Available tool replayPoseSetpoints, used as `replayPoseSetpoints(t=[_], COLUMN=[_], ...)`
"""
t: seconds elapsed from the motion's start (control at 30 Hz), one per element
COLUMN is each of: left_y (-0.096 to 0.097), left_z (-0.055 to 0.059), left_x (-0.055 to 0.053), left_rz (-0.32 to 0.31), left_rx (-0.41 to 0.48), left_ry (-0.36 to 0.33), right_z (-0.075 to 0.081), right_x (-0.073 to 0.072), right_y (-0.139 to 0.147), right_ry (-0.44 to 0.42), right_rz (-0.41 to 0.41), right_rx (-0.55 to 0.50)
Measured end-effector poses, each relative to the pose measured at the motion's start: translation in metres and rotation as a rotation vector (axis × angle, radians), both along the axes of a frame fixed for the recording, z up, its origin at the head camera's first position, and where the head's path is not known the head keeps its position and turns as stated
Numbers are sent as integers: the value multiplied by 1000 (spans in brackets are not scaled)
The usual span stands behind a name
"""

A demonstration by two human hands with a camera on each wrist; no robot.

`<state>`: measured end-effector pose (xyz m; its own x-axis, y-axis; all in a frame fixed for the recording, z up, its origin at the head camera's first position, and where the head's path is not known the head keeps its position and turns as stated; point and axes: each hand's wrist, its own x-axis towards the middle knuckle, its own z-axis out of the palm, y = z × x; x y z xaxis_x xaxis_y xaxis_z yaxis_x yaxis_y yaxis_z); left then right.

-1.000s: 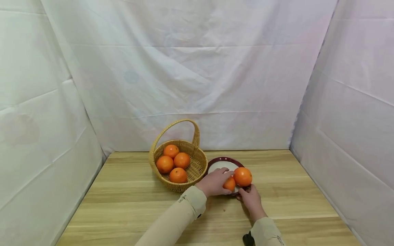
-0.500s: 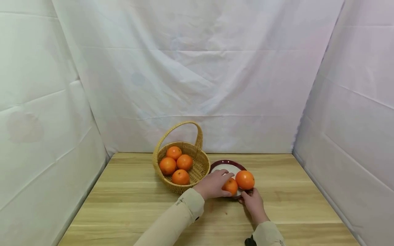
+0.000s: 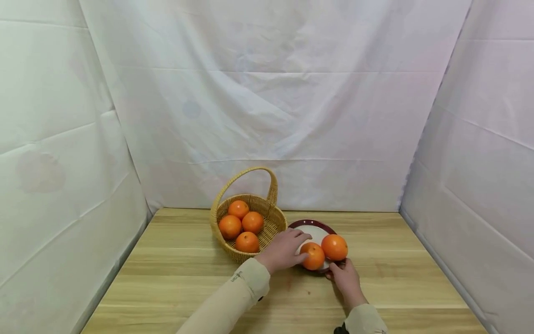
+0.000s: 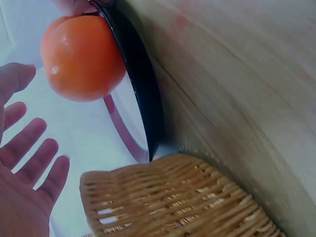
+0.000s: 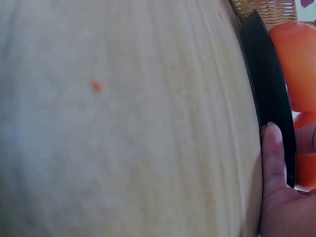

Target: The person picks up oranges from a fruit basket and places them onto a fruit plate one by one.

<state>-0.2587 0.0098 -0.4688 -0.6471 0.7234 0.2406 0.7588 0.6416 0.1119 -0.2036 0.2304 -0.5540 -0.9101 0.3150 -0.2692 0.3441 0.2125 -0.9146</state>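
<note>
Two oranges sit on a white plate with a dark red rim (image 3: pixel 306 222); one orange (image 3: pixel 313 256) is at the near left, the other orange (image 3: pixel 334 247) at the right. My left hand (image 3: pixel 280 251) is beside the near orange with fingers spread. In the left wrist view a gap shows between this hand (image 4: pixel 27 182) and the orange (image 4: pixel 81 57). My right hand (image 3: pixel 347 282) pinches the plate's near right edge. The right wrist view shows its thumb and a finger on either side of the plate's dark wall (image 5: pixel 269 74).
A wicker basket (image 3: pixel 275 215) with a tall handle stands left of the plate, close to its rim, holding several oranges (image 3: pixel 230 227). White cloth (image 3: pixel 271 116) hangs behind and on both sides of the wooden table (image 3: pixel 175 269). A small reddish speck (image 5: pixel 97 86) lies on the wood.
My left hand has drawn back a little to the left from the near orange, which now shows more fully. The right hand keeps its hold on the plate. The head view has shifted slightly.
</note>
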Motion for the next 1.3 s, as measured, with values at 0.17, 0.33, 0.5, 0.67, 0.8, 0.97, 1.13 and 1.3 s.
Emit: replayPoseSetpoints(t=[0.17,0.33,0.5,0.67,0.8,0.97,1.13,1.3], left_y=[-8,-17,-25,-32,-37,-45,-53,-60], left_z=[2,3,2,2,-3,-8,-8,-9], left_x=[0,-3,-7,-8,-9,-11,-11,-11], left_rz=[1,-3,3,24,37,55,75,100], left_rx=[35,42,26,15,19,-4,6,9], left_ry=[15,37,63,78,125,164,154,142], right_z=[-1,0,1,1,1,1,2,2], right_x=[1,1,1,1,2,2,2,0], right_y=[0,-1,-1,0,0,-1,0,0], right_ry=[13,25,23,22,17,2,9,9], right_rz=[-5,-4,-2,-2,1,7,7,12], right_rx=[7,8,7,4,-3,-4,-6,-9])
